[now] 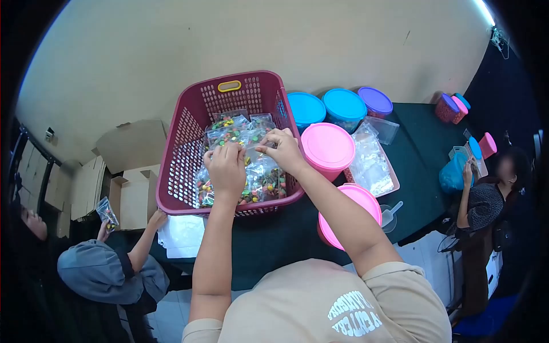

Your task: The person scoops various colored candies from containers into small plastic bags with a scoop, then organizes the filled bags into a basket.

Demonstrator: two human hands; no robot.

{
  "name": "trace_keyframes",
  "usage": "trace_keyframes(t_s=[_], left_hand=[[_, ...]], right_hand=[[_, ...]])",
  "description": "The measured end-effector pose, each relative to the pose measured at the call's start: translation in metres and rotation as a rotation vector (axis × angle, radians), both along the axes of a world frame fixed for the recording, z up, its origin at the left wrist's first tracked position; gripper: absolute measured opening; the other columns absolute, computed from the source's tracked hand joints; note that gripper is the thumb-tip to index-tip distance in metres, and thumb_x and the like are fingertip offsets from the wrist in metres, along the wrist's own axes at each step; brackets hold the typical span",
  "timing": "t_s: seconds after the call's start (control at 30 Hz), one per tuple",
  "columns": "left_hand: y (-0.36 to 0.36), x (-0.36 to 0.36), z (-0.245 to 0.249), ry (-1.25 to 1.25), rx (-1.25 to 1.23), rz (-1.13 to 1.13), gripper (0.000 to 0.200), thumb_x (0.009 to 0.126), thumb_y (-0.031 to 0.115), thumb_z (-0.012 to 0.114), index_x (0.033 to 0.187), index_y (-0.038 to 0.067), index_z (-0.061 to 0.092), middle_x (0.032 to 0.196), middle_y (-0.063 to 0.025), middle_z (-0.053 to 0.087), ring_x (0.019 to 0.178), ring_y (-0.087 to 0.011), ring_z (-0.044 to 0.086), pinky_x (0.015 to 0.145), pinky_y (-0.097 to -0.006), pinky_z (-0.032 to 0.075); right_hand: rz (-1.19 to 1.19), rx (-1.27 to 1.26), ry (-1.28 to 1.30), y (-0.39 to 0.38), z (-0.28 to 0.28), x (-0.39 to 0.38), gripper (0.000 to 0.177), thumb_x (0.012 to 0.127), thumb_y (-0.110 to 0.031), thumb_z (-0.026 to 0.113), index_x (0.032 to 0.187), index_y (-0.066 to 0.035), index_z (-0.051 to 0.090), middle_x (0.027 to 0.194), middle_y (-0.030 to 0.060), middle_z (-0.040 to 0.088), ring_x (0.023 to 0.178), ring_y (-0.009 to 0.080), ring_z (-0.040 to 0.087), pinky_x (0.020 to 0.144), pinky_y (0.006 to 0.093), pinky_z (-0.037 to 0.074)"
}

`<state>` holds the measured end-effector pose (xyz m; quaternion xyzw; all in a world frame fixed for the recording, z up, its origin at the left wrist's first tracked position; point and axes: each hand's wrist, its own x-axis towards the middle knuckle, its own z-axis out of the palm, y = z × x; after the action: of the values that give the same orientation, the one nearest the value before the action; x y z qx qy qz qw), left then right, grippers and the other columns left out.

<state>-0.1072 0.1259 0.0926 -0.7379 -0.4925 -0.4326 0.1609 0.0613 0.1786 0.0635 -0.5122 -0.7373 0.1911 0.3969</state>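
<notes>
A maroon plastic basket (182, 128) holds several clear bags of colourful sweets (269, 186). Over the bags, inside the basket, are both of my hands. My left hand (225, 163) has its fingers pressed together at the top of a clear bag, left of the middle. Just right of it, my right hand (280, 147) pinches at clear plastic, thumb and forefinger close together. The edges of the bag between my hands are hard to tell from the bags beneath.
Pink-lidded tubs (327, 146) and blue-lidded tubs (344, 104) stand right of the basket, beside a tray of empty bags (372, 163) and a scoop (390, 212). One co-worker (108, 268) holds a sweet bag by an open carton (132, 200); another person (486, 206) is at far right.
</notes>
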Motion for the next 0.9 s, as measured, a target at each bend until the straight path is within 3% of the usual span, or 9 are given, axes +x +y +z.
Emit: trace_keyframes(t_s=[0.23,0.37,0.43,0.5,0.57,0.63,0.77,0.8,0.9], left_hand=[[0.001,-0.01,-0.003,-0.151,-0.123,0.168,0.01,0.09,0.016,0.055,0.089,0.007,0.056,0.08,-0.0038,0.058,0.076,-0.0206,0.055,0.083,-0.0376,0.032],[0.002,-0.007,-0.005,-0.215,-0.011,0.311,0.02,0.088,0.019,0.058,0.101,0.005,0.052,0.096,-0.0102,0.057,0.083,-0.0248,0.057,0.085,-0.0417,0.033],[0.002,-0.003,-0.01,-0.417,-0.438,-0.206,0.022,0.089,0.019,0.058,0.103,0.002,0.053,0.098,-0.0093,0.056,0.083,-0.0291,0.057,0.081,-0.0418,0.04],[0.006,0.005,-0.022,-0.314,-0.301,-0.252,0.021,0.089,0.017,0.058,0.102,0.002,0.051,0.094,-0.0124,0.057,0.083,-0.0332,0.058,0.078,-0.044,0.042],[0.01,0.002,-0.03,-0.207,-0.171,-0.289,0.021,0.088,0.015,0.058,0.101,0.001,0.05,0.091,-0.0156,0.059,0.083,-0.0372,0.059,0.075,-0.0463,0.045],[0.008,-0.006,-0.016,-0.231,-0.412,-0.181,0.02,0.089,0.015,0.056,0.101,0.0,0.05,0.084,-0.0177,0.058,0.078,-0.037,0.06,0.069,-0.0452,0.047],[0.0,-0.007,-0.005,-0.586,-0.652,-0.296,0.021,0.094,0.019,0.052,0.099,-0.001,0.051,0.084,-0.0188,0.057,0.078,-0.0382,0.057,0.068,-0.0408,0.045],[0.015,-0.011,-0.026,-0.477,-0.336,-0.373,0.022,0.095,0.021,0.051,0.099,-0.001,0.053,0.085,-0.0169,0.058,0.071,-0.0333,0.059,0.064,-0.0369,0.045],[0.014,-0.014,-0.022,-0.384,-0.316,-0.392,0.024,0.095,0.023,0.052,0.098,-0.001,0.055,0.083,-0.015,0.06,0.068,-0.0257,0.059,0.064,-0.0342,0.045]], right_hand=[[0.101,-0.064,0.015,0.004,-0.002,-0.001,0.025,0.078,-0.038,0.071,0.082,-0.013,0.068,0.101,0.0024,0.066,0.114,0.0282,0.048,0.096,0.0463,0.032],[0.036,-0.038,0.031,0.008,-0.002,0.0,0.026,0.08,-0.034,0.07,0.081,-0.009,0.065,0.099,0.0087,0.065,0.109,0.0303,0.052,0.095,0.0465,0.035],[0.231,-0.133,0.048,0.006,0.005,0.0,0.028,0.082,-0.032,0.069,0.088,-0.005,0.066,0.102,0.0121,0.064,0.107,0.0298,0.055,0.094,0.0443,0.038],[0.231,-0.069,0.274,0.008,-0.014,-0.007,0.028,0.084,-0.029,0.066,0.098,-0.004,0.066,0.102,0.0119,0.064,0.105,0.0273,0.055,0.097,0.042,0.036],[0.547,-0.101,0.43,0.004,-0.007,-0.005,0.029,0.087,-0.028,0.064,0.102,-0.004,0.066,0.104,0.0098,0.063,0.104,0.026,0.055,0.1,0.0404,0.033],[0.553,-0.103,0.408,0.0,-0.005,-0.006,0.026,0.087,-0.025,0.063,0.104,-0.006,0.064,0.103,0.0077,0.062,0.106,0.0253,0.052,0.102,0.04,0.031],[0.219,0.012,0.2,-0.007,0.001,-0.009,0.049,0.078,-0.023,0.074,0.118,-0.008,0.051,0.112,0.0111,0.055,0.112,0.0281,0.048,0.098,0.0382,0.037],[0.175,0.104,0.208,-0.009,0.002,-0.011,0.05,0.075,-0.023,0.075,0.115,-0.006,0.051,0.113,0.0123,0.054,0.113,0.0304,0.048,0.101,0.0411,0.035],[0.148,0.241,0.194,-0.006,-0.002,-0.013,0.05,0.073,-0.024,0.077,0.111,-0.004,0.05,0.11,0.0142,0.054,0.113,0.0328,0.048,0.105,0.0445,0.032]])
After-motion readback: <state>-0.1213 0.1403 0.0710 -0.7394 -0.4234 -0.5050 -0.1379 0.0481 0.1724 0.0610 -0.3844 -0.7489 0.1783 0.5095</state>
